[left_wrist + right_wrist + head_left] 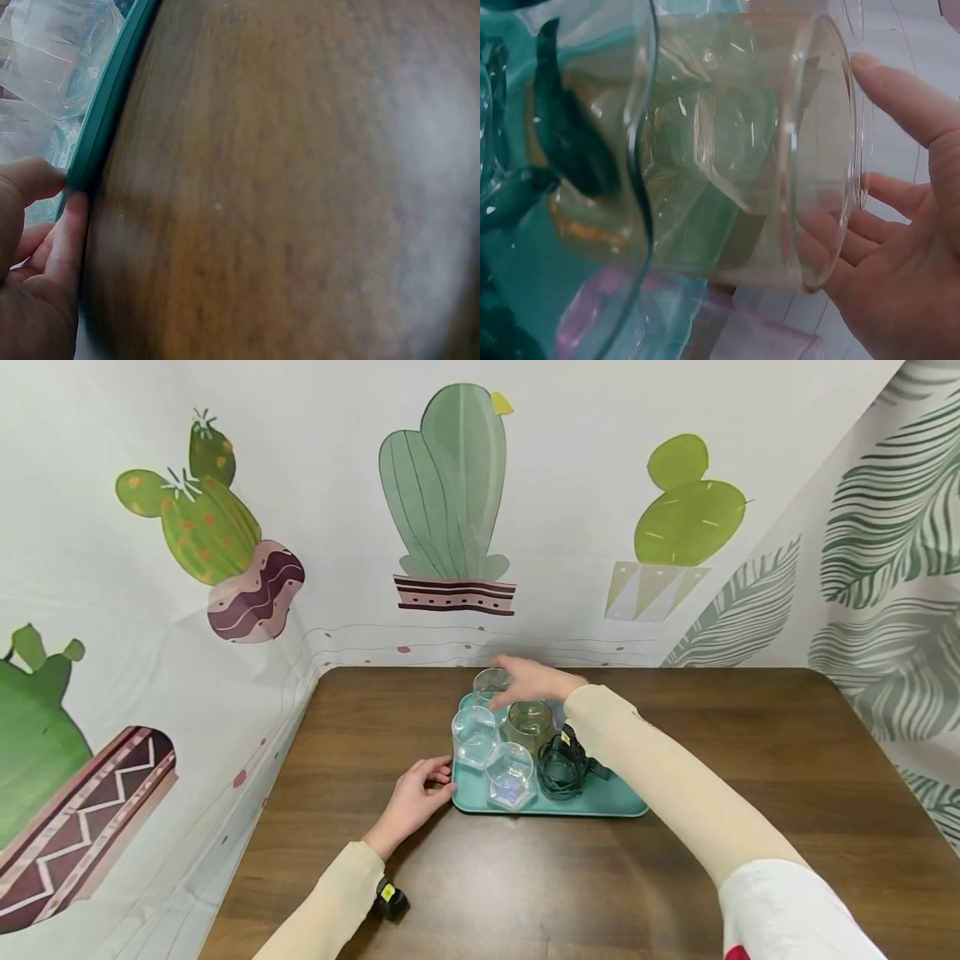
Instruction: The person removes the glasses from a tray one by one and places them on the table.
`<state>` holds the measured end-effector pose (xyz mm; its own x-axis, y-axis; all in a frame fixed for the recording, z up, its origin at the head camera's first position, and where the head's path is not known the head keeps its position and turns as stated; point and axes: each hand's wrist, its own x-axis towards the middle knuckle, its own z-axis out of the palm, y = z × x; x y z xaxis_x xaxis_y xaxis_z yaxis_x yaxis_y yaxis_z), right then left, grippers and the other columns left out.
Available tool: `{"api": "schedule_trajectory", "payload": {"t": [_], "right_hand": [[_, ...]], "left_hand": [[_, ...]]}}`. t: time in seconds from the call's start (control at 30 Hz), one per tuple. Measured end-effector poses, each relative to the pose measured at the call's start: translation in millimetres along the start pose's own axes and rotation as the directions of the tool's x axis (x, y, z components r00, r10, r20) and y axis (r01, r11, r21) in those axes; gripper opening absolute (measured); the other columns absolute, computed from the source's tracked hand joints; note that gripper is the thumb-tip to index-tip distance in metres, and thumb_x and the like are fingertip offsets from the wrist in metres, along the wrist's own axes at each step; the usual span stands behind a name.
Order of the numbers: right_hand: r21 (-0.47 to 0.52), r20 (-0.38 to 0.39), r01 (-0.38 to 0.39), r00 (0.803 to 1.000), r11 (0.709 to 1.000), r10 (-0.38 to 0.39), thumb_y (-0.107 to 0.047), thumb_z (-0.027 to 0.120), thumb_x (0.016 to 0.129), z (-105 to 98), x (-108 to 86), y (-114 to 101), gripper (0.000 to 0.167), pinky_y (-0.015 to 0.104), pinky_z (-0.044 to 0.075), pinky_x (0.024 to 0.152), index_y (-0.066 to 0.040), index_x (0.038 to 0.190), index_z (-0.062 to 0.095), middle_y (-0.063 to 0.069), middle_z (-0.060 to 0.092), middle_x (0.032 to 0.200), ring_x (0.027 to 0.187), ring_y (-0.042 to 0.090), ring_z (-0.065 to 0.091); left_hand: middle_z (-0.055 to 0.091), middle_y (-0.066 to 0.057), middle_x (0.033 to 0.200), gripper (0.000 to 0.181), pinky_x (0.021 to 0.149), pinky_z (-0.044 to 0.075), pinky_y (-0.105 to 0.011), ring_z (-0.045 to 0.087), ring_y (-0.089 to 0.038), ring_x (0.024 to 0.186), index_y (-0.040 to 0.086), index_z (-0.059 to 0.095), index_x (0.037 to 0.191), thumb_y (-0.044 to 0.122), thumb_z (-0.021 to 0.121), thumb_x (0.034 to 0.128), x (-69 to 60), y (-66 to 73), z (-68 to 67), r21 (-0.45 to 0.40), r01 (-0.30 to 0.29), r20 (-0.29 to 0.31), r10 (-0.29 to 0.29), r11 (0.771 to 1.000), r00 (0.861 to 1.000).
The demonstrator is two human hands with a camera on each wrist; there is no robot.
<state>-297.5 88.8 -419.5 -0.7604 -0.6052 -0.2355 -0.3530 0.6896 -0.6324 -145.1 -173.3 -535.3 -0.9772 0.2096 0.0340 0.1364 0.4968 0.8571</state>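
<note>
1. a teal tray (551, 813) is set on the brown wooden table (675, 885), toward its far side, seemingly so that the glassware on it is kept together and within reach of both arms.
2. the tray's rim is pinched at the near left corner between the thumb and a finger of the left hand (412, 793), probably so that the tray is steadied against sliding.
3. at the tray's far left corner, the clear far glass (483, 685) is gripped near its rim by the right hand (534, 681), thumb on the near side and fingers on the far side; how firmly cannot be told. the top is likely taken because the lower wall is crowded by neighbours.
4. nearer than it, the clear middle glass (472, 739) and the clear near glass (512, 768), apparently with a faceted base, are stood close together, which perhaps saves room.
5. to their right are placed an amber tumbler (529, 727) and, nearer, a dark green vessel (557, 772), partly hidden.
6. beside the amber tumbler, a pink-edged clear vessel (757, 326) is partly seen from the right wrist.
</note>
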Motion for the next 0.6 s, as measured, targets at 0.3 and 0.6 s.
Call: {"api": "schedule_trajectory", "payload": {"t": [0.3,0.6], "right_hand": [[-0.034,0.008,-0.068,0.998,0.997,0.069,-0.030,0.078,0.092,1.5,5.3,-6.0,0.090,0.051,0.043,0.116,0.001,0.160,0.028,0.026,0.042,0.158,0.143,0.040,0.044],[-0.005,-0.009,-0.096,0.995,0.995,0.096,-0.030,0.077,0.091,1.6,3.1,-5.7,0.082,0.051,0.046,0.113,0.001,0.155,0.036,0.024,0.045,0.156,0.141,0.039,0.047]], "left_hand": [[0.066,-0.009,0.108,0.045,0.082,0.062,-0.027,0.069,-0.025,0.102,-0.005,0.065,0.133,0.004,0.077,0.0898,0.4,0.5,-1.1,-0.016,-0.003,0.003,0.003,1.000,1.000],[0.067,-0.009,0.106,0.043,0.081,0.061,-0.026,0.069,-0.025,0.100,-0.004,0.066,0.131,0.004,0.077,0.0895,-0.7,0.3,-0.2,-0.001,-0.009,-0.017,0.009,1.000,1.000]]}}
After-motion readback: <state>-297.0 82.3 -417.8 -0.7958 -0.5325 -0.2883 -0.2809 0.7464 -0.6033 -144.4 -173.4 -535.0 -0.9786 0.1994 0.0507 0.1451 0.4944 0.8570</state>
